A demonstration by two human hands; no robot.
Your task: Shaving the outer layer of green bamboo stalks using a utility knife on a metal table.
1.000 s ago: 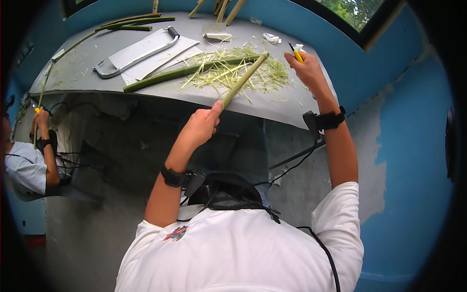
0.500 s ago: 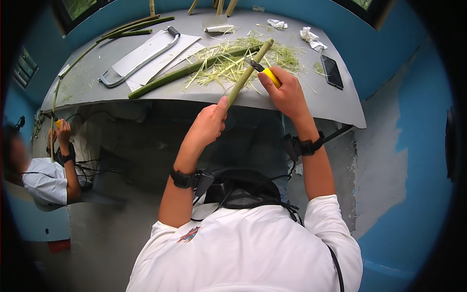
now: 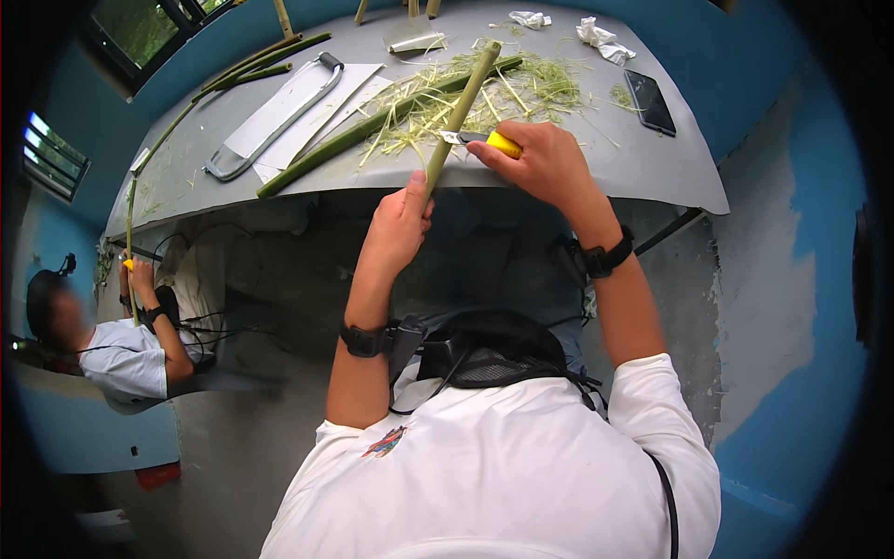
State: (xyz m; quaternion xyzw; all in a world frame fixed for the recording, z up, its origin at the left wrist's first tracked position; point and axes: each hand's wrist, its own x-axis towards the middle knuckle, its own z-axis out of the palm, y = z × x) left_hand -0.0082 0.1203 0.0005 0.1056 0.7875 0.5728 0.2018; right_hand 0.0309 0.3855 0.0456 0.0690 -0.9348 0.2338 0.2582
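My left hand [image 3: 400, 224] is closed around the lower end of a pale green bamboo stick [image 3: 465, 101], which tilts up and away over the table's near edge. My right hand [image 3: 549, 163] grips a yellow-handled utility knife [image 3: 504, 143]. Its blade lies against the stick a little above my left thumb. Behind the stick, thin bamboo shavings [image 3: 540, 88] are heaped on the table. A thicker dark green bamboo pole [image 3: 326, 163] lies slantwise there, partly under the shavings.
On the grey table [image 3: 643, 172] lie a hacksaw [image 3: 279, 121] on white sheets, a phone [image 3: 650, 102], crumpled tissue [image 3: 603, 40] and more green poles [image 3: 251, 65]. At the left a seated person [image 3: 140, 345] works on a long thin stem.
My right hand has drawn the knife down along the stick, toward my left hand. My left hand keeps its hold. The whole view has shifted slightly.
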